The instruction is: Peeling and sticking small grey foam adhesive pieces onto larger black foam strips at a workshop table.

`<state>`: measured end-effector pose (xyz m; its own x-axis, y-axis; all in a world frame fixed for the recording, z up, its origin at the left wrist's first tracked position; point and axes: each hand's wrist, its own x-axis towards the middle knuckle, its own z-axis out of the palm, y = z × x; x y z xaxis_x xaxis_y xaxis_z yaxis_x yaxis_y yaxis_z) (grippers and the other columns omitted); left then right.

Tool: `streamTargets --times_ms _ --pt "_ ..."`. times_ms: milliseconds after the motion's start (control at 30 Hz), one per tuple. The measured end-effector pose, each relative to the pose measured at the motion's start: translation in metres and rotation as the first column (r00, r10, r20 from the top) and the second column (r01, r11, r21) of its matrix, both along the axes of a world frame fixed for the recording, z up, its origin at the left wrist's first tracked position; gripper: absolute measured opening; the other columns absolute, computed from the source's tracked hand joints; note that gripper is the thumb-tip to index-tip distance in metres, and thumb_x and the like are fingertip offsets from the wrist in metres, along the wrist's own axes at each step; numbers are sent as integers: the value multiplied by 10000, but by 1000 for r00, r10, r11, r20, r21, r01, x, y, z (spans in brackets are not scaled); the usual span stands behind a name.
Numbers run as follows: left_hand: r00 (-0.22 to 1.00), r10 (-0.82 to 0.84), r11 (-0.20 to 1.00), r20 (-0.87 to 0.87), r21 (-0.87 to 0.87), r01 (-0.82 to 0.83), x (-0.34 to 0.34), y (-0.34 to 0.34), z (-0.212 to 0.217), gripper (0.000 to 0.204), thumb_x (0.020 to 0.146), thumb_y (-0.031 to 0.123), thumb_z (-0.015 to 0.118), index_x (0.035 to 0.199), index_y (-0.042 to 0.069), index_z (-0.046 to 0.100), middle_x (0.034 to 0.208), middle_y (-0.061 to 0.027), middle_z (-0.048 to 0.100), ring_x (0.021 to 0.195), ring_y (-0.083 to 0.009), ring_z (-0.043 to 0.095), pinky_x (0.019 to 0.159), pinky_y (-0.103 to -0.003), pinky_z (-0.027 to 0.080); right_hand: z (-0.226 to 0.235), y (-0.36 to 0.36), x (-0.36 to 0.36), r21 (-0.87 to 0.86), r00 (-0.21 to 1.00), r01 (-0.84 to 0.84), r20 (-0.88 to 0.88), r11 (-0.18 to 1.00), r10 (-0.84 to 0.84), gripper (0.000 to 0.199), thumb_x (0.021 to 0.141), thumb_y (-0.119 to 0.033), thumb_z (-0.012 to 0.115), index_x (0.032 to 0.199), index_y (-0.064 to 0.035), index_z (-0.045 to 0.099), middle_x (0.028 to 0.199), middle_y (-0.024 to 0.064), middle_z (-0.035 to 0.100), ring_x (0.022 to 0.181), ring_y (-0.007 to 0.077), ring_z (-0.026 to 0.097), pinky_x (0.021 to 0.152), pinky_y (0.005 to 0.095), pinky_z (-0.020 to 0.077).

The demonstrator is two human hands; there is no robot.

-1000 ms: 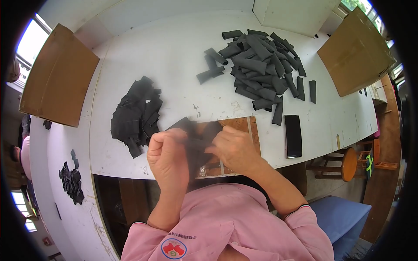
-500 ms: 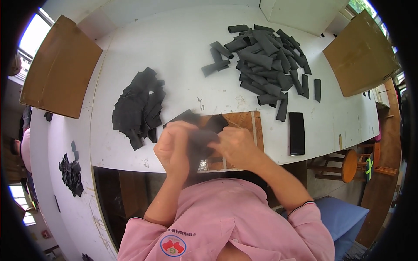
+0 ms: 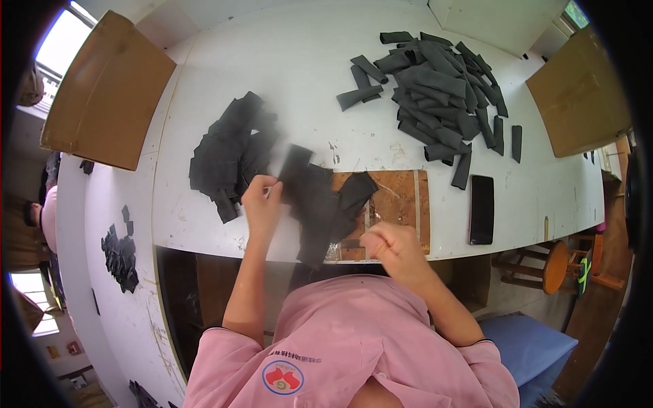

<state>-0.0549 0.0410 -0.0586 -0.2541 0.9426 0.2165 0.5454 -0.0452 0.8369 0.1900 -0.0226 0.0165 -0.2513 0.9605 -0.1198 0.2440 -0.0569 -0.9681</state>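
My left hand [image 3: 262, 204] is pinched on the edge of a flat black fabric piece [image 3: 296, 163], which is blurred. Below and right of it, more black fabric pieces [image 3: 316, 214] lie in a loose heap over a brown board [image 3: 401, 197] and hang past the table's front edge. My right hand [image 3: 396, 248] is apart from this heap, over the board's near edge. Its fingers are curled together, and I cannot make out anything in them. Left of my left hand is a pile of flat black pieces [image 3: 221, 156].
A large pile of dark grey fabric tubes [image 3: 435, 88] lies at the far right of the white table [image 3: 286, 61]. A black phone [image 3: 481, 211] is near the right front. Cardboard boxes stand at left [image 3: 112, 95] and right [image 3: 578, 95]. A wooden stool [image 3: 552, 266] is beyond the edge.
My hands have moved apart: the left is now at the edge of a fabric piece, the right has drawn back toward me. The black fabric between them now lies over the board.
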Motion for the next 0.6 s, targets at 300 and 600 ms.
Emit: streamTargets --times_ms 300,600 --pt "683 -340 799 647 -184 572 38 -69 71 73 764 -18 584 796 22 532 769 3 539 694 -46 484 615 -180 390 3 -9 -37 -168 901 100 -403 981 -161 209 763 -190 646 760 12 592 660 17 531 605 96 500 542 228 406" --pt "725 -144 923 673 -172 344 85 -77 80 70 819 22 549 881 6 521 841 -39 570 765 -52 505 647 -164 393 2 -6 -27 582 941 243 52 776 -334 184 557 47 652 720 -7 585 658 82 523 606 230 524 523 304 419"
